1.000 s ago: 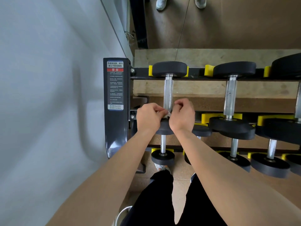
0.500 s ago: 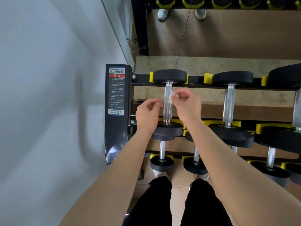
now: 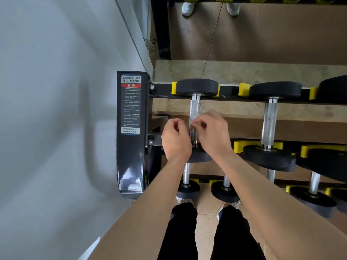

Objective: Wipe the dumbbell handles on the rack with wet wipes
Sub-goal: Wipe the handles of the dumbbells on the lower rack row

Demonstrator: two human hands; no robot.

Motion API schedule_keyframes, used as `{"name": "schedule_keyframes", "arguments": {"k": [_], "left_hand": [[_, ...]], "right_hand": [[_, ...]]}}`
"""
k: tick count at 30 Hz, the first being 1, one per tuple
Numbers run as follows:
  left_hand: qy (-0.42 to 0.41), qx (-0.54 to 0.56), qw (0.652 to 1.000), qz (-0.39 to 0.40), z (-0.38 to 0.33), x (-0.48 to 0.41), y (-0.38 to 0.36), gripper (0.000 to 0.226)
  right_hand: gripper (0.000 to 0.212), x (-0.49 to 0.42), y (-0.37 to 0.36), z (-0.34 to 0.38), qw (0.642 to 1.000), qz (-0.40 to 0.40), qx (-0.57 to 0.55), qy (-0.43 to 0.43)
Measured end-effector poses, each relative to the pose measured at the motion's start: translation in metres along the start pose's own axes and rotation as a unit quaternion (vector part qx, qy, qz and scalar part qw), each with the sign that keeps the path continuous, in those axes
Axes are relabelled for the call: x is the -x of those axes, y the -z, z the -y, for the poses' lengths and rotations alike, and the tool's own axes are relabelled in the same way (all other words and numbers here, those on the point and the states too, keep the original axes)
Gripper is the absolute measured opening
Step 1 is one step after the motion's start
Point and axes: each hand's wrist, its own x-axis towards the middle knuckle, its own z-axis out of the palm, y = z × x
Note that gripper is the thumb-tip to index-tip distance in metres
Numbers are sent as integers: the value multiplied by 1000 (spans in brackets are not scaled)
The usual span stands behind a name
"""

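Note:
The leftmost dumbbell on the top tier has a knurled steel handle (image 3: 194,109) between black heads (image 3: 197,87). My right hand (image 3: 216,134) pinches a small white wet wipe (image 3: 194,125) against the lower half of that handle; the wipe is mostly hidden by my fingers and blurred. My left hand (image 3: 175,139) hovers just left of the handle with its fingers curled and nothing visible in it. The near head of this dumbbell is largely covered by both wrists.
The black rack upright (image 3: 131,128) with a warning label stands left of my hands, against a grey wall (image 3: 56,109). More dumbbells (image 3: 269,121) lie to the right and on lower tiers (image 3: 225,190). My legs and shoes are below.
My right hand has slid with the wipe from the upper part of the handle down to its lower half. My left hand stays beside the handle, apart from the wipe.

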Motion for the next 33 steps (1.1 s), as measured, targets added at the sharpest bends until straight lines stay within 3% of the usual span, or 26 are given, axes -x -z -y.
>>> {"name": "schedule_keyframes", "arguments": {"k": [6, 8, 14, 20, 24, 29, 31, 33], "left_hand": [[6, -6, 1000, 1, -1, 1, 0, 21], [8, -4, 1000, 2, 0, 1, 1, 22], [7, 8, 1000, 4, 1, 0, 1, 24], [9, 10, 1000, 8, 1, 0, 1, 26], [8, 20, 1000, 5, 5, -1, 0, 27], [15, 23, 1000, 5, 5, -2, 0, 27], [14, 26, 1000, 4, 5, -2, 0, 27], [14, 28, 999, 4, 5, -2, -1, 28]], "right_hand": [[2, -35, -11, 11, 995, -94, 2, -37], [2, -22, -7, 12, 997, -64, -2, -41], [7, 3, 7, 13, 990, 120, 72, -15], [8, -41, 8, 12, 999, -22, 24, -14], [7, -15, 2, 7, 1000, 16, 22, 6], [9, 11, 7, -1, 983, 168, 73, 6], [9, 7, 7, -1, 986, 152, 72, 15], [9, 1, 6, -2, 995, 88, 46, 10]]}}
